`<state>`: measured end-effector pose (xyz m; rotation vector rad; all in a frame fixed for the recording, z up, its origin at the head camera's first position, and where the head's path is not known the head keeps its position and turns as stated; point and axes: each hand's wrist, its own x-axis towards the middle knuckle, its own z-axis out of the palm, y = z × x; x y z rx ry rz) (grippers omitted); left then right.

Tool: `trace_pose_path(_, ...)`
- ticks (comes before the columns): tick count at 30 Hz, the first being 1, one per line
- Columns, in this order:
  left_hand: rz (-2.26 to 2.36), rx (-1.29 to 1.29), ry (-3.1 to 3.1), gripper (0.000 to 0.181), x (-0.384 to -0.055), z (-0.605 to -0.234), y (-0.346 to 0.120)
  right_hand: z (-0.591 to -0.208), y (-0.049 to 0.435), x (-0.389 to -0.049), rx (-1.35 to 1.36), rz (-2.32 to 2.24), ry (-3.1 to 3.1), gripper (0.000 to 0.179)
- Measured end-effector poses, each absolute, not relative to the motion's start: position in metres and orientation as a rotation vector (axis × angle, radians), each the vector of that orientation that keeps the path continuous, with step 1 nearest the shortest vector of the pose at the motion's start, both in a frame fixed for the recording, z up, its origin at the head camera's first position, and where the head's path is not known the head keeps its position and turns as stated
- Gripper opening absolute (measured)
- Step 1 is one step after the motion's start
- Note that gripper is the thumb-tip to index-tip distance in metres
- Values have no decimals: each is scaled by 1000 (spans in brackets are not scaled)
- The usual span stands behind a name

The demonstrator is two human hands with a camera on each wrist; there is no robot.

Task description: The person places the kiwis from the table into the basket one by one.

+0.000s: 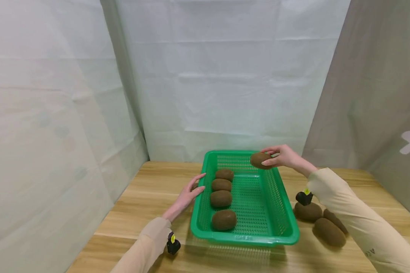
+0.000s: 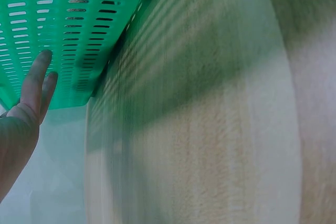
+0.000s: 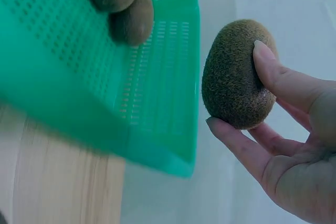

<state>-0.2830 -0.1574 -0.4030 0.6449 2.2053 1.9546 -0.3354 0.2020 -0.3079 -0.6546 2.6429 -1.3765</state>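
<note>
My right hand (image 1: 281, 156) pinches a brown, fuzzy kiwi (image 3: 237, 74) between thumb and fingers, above the far right corner of the green plastic basket (image 1: 240, 238). Inside the basket, several kiwis (image 1: 221, 198) lie in a row along its left side. At the basket's left wall is my left hand (image 1: 188, 193), its fingers extended; the thumb and a fingertip are by the rim. The left wrist view shows fingers (image 2: 37, 80) against the slotted outer wall.
Three more kiwis (image 1: 329, 232) lie on the wooden table (image 1: 123, 223) right of the basket, beneath the right forearm. Pale cloth (image 1: 225, 83) hangs behind the table and on both sides. Each wrist wears a small black device (image 1: 172, 244).
</note>
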Motion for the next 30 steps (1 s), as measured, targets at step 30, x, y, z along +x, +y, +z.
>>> trace_pose_path(30,1922,692,2256,49,-283,-404,-153,-362,146,-366,-460,-1287,2571,46)
